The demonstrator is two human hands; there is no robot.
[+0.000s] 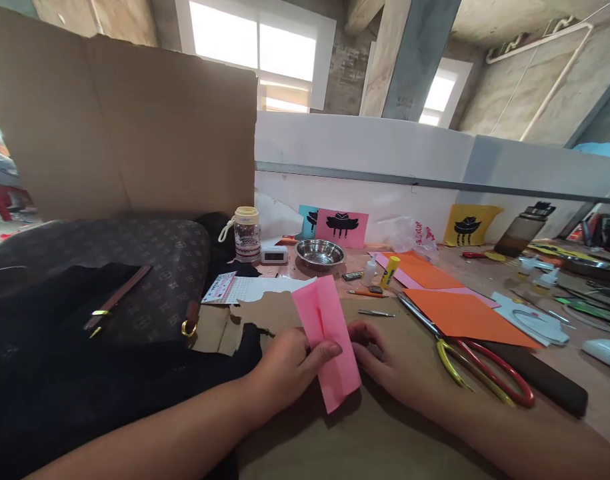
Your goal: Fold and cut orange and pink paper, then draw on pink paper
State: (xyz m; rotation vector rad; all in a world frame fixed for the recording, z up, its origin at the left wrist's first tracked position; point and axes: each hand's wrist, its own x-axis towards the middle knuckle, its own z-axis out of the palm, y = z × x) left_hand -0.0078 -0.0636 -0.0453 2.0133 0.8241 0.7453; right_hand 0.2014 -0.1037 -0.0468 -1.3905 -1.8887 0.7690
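A folded sheet of pink paper (339, 333) is held upright and slightly tilted over the brown board, with a slit-like gap along its fold. My left hand (289, 360) grips it from the left, thumb pressed flat on its front and fingers behind. At the paper's right edge is my right hand (385, 357), its fingers curled and their tips against the edge, partly hidden behind the sheet. Close beyond the hands lie tweezers (376, 313) and a pencil (362, 293). Scissors with red and yellow handles (485, 370) lie right of my right hand.
Orange sheets (465, 317) lie at the right. Behind stand a metal bowl (319, 254), a glue stick (390, 272), a small white bottle (369, 273) and a jar (247, 235). A patterned bag (169, 280) fills the left, below a tall cardboard panel (185, 133).
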